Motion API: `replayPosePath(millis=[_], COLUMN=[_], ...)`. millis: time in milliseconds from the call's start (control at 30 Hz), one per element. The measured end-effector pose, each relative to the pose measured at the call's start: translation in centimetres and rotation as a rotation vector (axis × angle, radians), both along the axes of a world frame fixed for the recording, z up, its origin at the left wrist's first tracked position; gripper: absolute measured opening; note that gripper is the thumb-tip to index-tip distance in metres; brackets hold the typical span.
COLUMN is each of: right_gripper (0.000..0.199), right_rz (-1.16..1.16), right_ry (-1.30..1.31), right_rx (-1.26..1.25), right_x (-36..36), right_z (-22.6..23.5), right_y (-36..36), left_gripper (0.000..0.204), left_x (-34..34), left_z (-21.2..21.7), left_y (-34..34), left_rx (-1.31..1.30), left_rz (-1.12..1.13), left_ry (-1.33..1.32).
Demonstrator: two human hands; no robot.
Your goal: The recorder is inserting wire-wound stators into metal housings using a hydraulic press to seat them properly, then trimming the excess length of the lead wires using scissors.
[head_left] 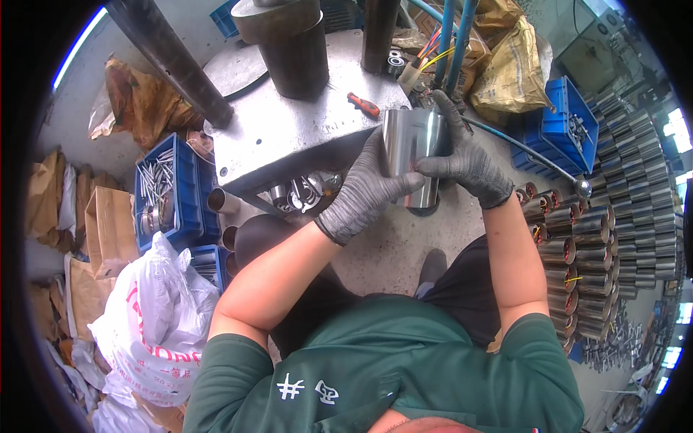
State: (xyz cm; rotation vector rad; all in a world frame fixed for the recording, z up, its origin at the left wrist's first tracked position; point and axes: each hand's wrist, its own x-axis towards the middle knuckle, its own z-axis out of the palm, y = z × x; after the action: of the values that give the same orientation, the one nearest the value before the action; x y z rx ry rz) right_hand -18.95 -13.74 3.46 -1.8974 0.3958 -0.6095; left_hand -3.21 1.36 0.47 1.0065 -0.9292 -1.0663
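Between my two gloved hands is a shiny metal cylinder [404, 144], held off the front right corner of the press table [289, 133]. My left hand [368, 191] grips its left side, the thumb across the front. On the right side my right hand [469, 162] wraps it, thumb in front and fingers reaching up past its top rim. Both gloves are grey knit. Just behind the cylinder, an orange-and-black screwdriver [363, 105] lies on the metal table. A dark round ram [292, 54] stands on the table to the left of it.
Blue bins of metal rods [167, 191] stand left, beside a white plastic bag [151, 317]. Steel cylinders with wires inside [577, 252] are stacked at right, near another blue bin [567, 130]. A lever with a ball end [582, 189] juts out at right. Dark posts [170, 61] flank the press.
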Motion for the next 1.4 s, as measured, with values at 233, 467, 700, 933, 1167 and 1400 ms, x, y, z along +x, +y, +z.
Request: replayPosePath(millis=[233, 467, 700, 933, 1167, 1400], right_gripper=[0.132, 0.131, 0.100, 0.095, 0.096, 0.110], right_rz=[0.024, 0.076, -0.015, 0.056, 0.088, -0.008], right_ry=[-0.307, -0.478, -0.546, -0.614, -0.627, -0.551], right_rx=[-0.115, -0.497, -0.976, -0.971, -0.925, -0.732], right_x=[0.7, 0.2, 0.4, 0.6, 0.7, -0.4], right_z=[0.0, 0.5, 3.5, 4.0, 3.6, 3.3], right_y=[1.4, 3.1, 4.2, 5.9, 5.7, 5.2], left_gripper=[0.129, 0.130, 0.082, 0.059, 0.063, 0.079], left_x=[0.8, 2.0, 3.1, 1.3, 3.0, 3.3], left_z=[1.4, 0.1, 0.8, 1.5, 1.2, 1.4], left_y=[-0.1, 0.0, -0.1, 1.1, 0.1, -0.3], left_rx=[-0.086, -0.415, -0.781, -0.570, -0.693, -0.836], left_rz=[-0.041, 0.174, 0.557, 0.388, 0.498, 0.700], left_ry=[0.031, -0.443, -0.944, -0.212, -0.307, -1.082])
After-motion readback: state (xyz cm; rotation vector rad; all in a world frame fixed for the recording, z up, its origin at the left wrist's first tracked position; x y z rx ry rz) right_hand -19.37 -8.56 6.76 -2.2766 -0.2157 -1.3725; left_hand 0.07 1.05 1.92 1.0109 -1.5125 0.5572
